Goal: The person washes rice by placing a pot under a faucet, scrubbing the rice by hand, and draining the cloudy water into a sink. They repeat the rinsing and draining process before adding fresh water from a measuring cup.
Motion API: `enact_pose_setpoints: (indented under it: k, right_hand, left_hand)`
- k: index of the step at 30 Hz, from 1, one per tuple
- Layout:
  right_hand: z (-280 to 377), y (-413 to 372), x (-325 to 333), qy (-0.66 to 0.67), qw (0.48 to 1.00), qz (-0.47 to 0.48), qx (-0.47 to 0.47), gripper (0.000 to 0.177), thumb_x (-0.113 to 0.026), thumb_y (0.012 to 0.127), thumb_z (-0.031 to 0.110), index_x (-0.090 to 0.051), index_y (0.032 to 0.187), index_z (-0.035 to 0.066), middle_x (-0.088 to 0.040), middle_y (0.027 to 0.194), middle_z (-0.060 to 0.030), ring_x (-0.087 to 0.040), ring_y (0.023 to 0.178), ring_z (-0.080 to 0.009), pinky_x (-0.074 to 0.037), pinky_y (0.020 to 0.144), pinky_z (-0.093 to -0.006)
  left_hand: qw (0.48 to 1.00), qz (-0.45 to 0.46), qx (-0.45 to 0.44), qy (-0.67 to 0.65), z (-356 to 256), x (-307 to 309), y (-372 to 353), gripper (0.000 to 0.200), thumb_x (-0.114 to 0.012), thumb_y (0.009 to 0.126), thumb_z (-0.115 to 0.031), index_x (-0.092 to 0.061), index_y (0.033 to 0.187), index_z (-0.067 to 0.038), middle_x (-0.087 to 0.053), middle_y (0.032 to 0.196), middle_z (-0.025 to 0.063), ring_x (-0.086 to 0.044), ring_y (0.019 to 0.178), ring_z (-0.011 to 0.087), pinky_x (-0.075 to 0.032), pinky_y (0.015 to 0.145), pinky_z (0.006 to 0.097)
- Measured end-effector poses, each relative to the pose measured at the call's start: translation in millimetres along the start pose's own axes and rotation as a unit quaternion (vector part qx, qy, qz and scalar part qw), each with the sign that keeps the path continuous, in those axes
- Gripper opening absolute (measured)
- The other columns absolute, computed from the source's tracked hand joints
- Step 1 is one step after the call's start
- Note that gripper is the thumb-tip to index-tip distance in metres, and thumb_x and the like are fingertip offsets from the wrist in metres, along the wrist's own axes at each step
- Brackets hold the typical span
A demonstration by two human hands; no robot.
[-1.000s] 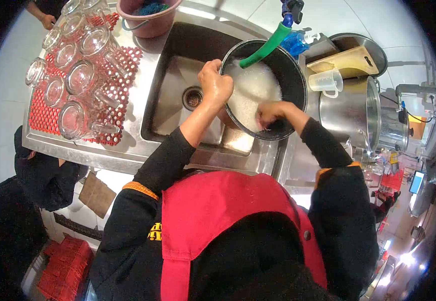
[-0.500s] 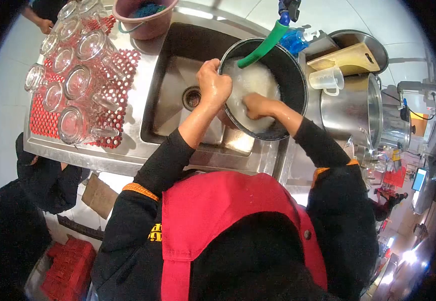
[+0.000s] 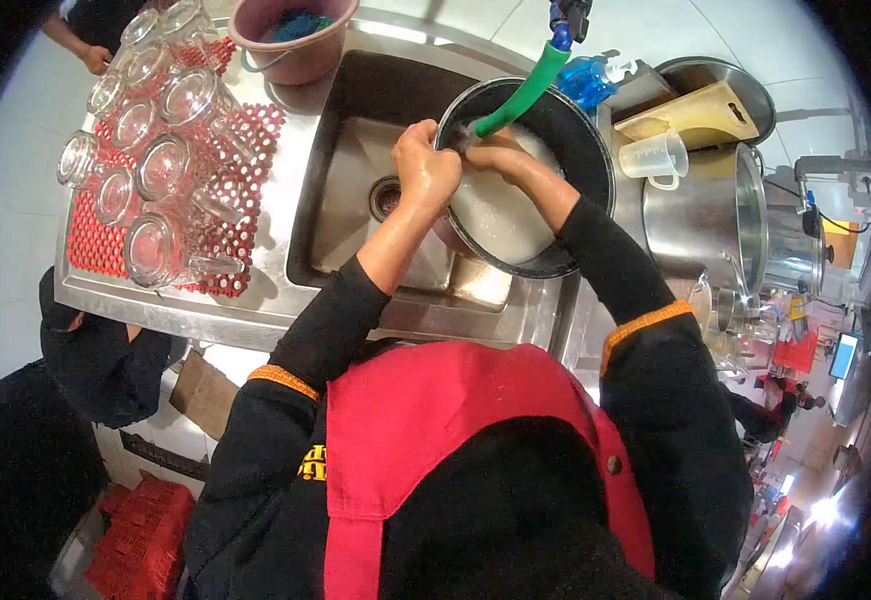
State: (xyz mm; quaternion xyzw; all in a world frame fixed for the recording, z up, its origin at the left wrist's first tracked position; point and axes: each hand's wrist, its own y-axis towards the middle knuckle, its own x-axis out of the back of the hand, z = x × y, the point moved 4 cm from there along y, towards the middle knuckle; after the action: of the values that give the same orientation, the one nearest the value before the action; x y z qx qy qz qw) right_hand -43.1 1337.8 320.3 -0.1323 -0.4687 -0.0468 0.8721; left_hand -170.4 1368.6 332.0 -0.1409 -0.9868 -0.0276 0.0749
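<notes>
Head view: clock positions are read about the centre of the black pot (image 3: 588,172). The pot is at the right-hand side of the sink (image 3: 340,165); what supports it from beneath is hidden.

Left hand (image 3: 425,165): at the pot's 9 to 10 o'clock rim, fingers curled closed and gripping that rim. Right hand (image 3: 503,160): inside the pot, entering from 3 o'clock and reaching toward 10 o'clock, at the mouth of the green hose (image 3: 530,92). Its fingertips are partly obscured there; whether those fingers are open or closed cannot be told. Cloudy white liquid (image 3: 505,220) lies in the pot below the right hand. The hose enters over the 12 to 1 o'clock rim.

Surroundings: drain (image 3: 385,198) at 9 o'clock. Glass mugs (image 3: 167,168) stand farther out at 9 o'clock on a red perforated mat (image 3: 95,240), which lies on the steel counter (image 3: 273,215). Pink bucket (image 3: 295,62) at 10 o'clock, blue bottle (image 3: 585,84) at 1, cutting board (image 3: 690,118) at 2, clear measuring jug (image 3: 653,157) and stainless stockpot (image 3: 693,215) near 3. Another person's hand (image 3: 95,58) shows at 10 o'clock, well apart.
</notes>
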Motion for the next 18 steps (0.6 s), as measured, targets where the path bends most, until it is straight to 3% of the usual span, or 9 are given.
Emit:
enact_pose_setpoints:
  k: [2,4,6,9,10,13,14,16,18]
  right_hand:
    - [-3.0,0.8,-10.5,0.444,0.872,0.074,-0.193,0.008,-0.054,0.070,0.007,-0.058,0.075,0.003,-0.059,0.071,-0.0114,-0.058,0.063,-0.0220,-0.048,0.053,-0.0300]
    - [-11.9,8.8,-18.8,0.521,0.828,0.095,-0.183,0.007,-0.053,0.073,0.006,-0.056,0.076,0.002,-0.058,0.071,-0.0107,-0.058,0.064,-0.0208,-0.049,0.054,-0.0294]
    - [-14.9,11.7,-25.0,0.660,0.721,0.136,-0.163,0.005,-0.050,0.077,0.003,-0.054,0.077,-0.001,-0.057,0.073,-0.0093,-0.057,0.067,-0.0184,-0.050,0.058,-0.0281]
    - [-7.2,-3.0,-9.4,0.662,0.716,0.220,-0.034,0.007,-0.049,0.078,0.003,-0.054,0.076,-0.002,-0.057,0.073,-0.0096,-0.058,0.070,-0.0197,-0.050,0.060,-0.0302]
    - [-8.9,-8.4,-4.6,0.662,0.716,0.220,-0.033,0.007,-0.049,0.078,0.003,-0.054,0.076,-0.002,-0.057,0.073,-0.0096,-0.058,0.070,-0.0197,-0.050,0.060,-0.0302]
    - [-30.2,-22.9,-2.1,0.407,0.865,0.257,-0.143,0.010,-0.049,0.077,0.004,-0.058,0.075,0.001,-0.061,0.079,-0.0135,-0.060,0.074,-0.0211,-0.048,0.064,-0.0291]
    - [-34.7,-28.3,2.5,0.408,0.865,0.256,-0.143,0.010,-0.049,0.077,0.004,-0.058,0.075,0.001,-0.061,0.079,-0.0135,-0.060,0.074,-0.0211,-0.048,0.064,-0.0291]
    - [-31.9,-41.3,26.8,0.000,0.981,0.194,0.033,0.011,-0.053,0.073,0.007,-0.062,0.078,0.004,-0.063,0.081,-0.0136,-0.061,0.076,-0.0212,-0.048,0.066,-0.0303]
    - [-37.3,-57.3,51.5,-0.010,0.995,0.103,-0.003,0.012,-0.054,0.072,0.008,-0.063,0.079,0.006,-0.063,0.081,-0.0131,-0.060,0.076,-0.0224,-0.047,0.067,-0.0317]
  left_hand:
    - [0.999,0.029,0.027,-0.019,4.7,-0.8,1.3,0.009,-0.050,0.054,0.003,-0.052,0.063,0.003,-0.053,0.065,0.0206,-0.053,0.067,0.0346,-0.039,0.064,0.0391]
    - [1.000,0.001,-0.018,0.010,13.2,-3.1,4.4,0.011,-0.051,0.057,0.003,-0.057,0.065,0.000,-0.058,0.061,0.0112,-0.052,0.058,0.0145,-0.041,0.057,0.0295]
    - [1.000,0.004,-0.006,0.019,8.8,-0.6,1.7,0.012,-0.051,0.056,0.003,-0.057,0.065,0.000,-0.058,0.061,0.0114,-0.052,0.058,0.0147,-0.041,0.057,0.0296]
    - [0.999,0.013,0.017,0.024,3.1,1.5,1.3,0.010,-0.050,0.055,0.003,-0.054,0.064,0.001,-0.055,0.062,0.0162,-0.052,0.061,0.0246,-0.040,0.060,0.0340]
    - [0.999,0.018,0.029,0.020,3.6,1.6,1.8,0.009,-0.048,0.054,0.003,-0.052,0.062,0.003,-0.053,0.064,0.0209,-0.053,0.065,0.0344,-0.039,0.062,0.0383]
    - [1.000,-0.009,0.017,0.013,14.1,-0.3,5.0,0.012,-0.047,0.054,0.003,-0.053,0.065,0.003,-0.054,0.065,0.0211,-0.053,0.066,0.0342,-0.040,0.064,0.0374]
    - [1.000,-0.008,0.016,0.013,18.0,-0.8,5.1,0.012,-0.047,0.054,0.003,-0.053,0.065,0.003,-0.054,0.065,0.0211,-0.053,0.066,0.0342,-0.040,0.064,0.0374]
    - [0.999,0.018,0.034,0.026,10.5,1.9,4.3,0.016,-0.046,0.054,0.004,-0.055,0.067,0.003,-0.055,0.066,0.0203,-0.055,0.066,0.0323,-0.041,0.065,0.0362]
    - [0.999,0.022,0.043,0.011,8.8,2.5,3.2,0.016,-0.046,0.054,0.004,-0.055,0.067,0.003,-0.056,0.065,0.0200,-0.055,0.066,0.0318,-0.041,0.065,0.0360]
